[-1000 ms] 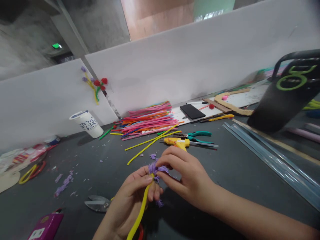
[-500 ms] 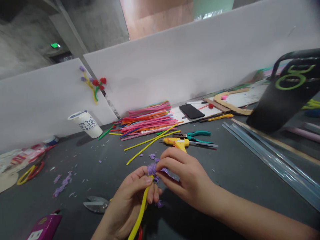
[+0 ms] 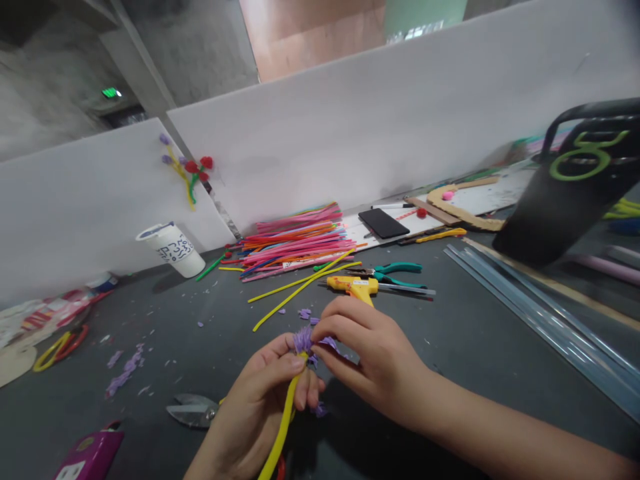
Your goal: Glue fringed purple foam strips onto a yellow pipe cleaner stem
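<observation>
A yellow pipe cleaner stem [image 3: 281,433] with a frilly purple flower head [image 3: 303,340] is pinched between the thumb and fingers of my left hand [image 3: 270,383]. The stem slants down toward the bottom edge of the view. At the right side of the head, the closed thumb and forefinger of my right hand [image 3: 373,357] grip the purple fringe. Their tips hide the exact spot they press. Purple scraps [image 3: 320,408] lie on the dark table under and behind both hands. Close by my left wrist are metal snips [image 3: 193,410], their handles mostly covered.
Beyond my hands lie a yellow glue gun [image 3: 353,285], teal-handled pliers [image 3: 397,268] and a pile of colored pipe cleaners [image 3: 300,243]. A white cup [image 3: 175,250] stands left. Clear glue sticks [image 3: 540,320] and a tall black container [image 3: 565,180] occupy the right. More purple scraps [image 3: 125,372] are at left.
</observation>
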`<action>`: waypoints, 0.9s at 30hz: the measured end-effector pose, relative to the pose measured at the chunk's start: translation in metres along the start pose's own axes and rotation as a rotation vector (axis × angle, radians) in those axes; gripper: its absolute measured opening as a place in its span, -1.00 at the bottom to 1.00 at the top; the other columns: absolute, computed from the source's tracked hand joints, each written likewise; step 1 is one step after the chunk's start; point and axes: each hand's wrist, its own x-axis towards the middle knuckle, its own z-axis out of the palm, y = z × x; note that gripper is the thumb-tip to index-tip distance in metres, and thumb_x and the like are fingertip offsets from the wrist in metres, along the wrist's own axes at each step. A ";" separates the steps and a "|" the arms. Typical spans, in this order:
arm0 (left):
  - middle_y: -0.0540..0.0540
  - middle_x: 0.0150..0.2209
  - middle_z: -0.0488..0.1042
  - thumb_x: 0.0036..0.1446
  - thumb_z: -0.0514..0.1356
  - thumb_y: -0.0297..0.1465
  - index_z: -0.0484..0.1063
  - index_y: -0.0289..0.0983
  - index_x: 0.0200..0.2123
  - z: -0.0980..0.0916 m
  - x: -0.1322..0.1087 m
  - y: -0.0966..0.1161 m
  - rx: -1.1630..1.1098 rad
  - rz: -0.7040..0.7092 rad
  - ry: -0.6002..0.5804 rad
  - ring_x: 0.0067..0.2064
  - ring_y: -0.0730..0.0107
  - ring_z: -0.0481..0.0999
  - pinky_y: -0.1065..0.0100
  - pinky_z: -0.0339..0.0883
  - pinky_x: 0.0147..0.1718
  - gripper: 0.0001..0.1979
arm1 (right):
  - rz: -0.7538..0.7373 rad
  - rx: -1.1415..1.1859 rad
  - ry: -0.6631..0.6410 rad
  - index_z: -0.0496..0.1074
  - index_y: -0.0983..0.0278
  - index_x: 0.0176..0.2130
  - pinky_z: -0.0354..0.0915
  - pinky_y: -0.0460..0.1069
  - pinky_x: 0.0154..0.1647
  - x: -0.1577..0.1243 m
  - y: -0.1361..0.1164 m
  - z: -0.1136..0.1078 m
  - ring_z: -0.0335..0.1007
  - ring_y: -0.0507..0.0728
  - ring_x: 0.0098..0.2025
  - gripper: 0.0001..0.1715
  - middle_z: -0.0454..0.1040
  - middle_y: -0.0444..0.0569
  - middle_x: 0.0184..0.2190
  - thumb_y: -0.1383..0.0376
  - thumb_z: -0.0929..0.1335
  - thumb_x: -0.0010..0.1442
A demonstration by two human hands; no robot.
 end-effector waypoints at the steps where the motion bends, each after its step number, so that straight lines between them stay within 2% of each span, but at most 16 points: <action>1: 0.06 -0.73 0.35 0.08 0.14 -0.55 0.46 -0.39 -0.34 0.000 0.000 0.000 -0.001 0.000 -0.001 -0.61 0.55 0.34 0.44 0.29 -0.38 -0.90 | 0.000 0.002 0.001 0.40 0.30 -0.31 0.29 -0.03 -0.30 0.000 0.000 0.000 0.30 0.09 -0.32 -0.92 0.39 -0.02 -0.37 0.41 0.29 0.21; 27: 0.05 -0.72 0.35 0.10 0.13 -0.57 0.46 -0.37 -0.38 0.003 -0.001 0.003 0.023 0.029 -0.012 -0.59 0.54 0.36 0.46 0.28 -0.42 -0.89 | -0.009 0.015 0.019 0.41 0.34 -0.31 0.28 -0.03 -0.29 0.000 -0.001 -0.001 0.31 0.09 -0.32 -0.92 0.40 -0.01 -0.37 0.42 0.30 0.21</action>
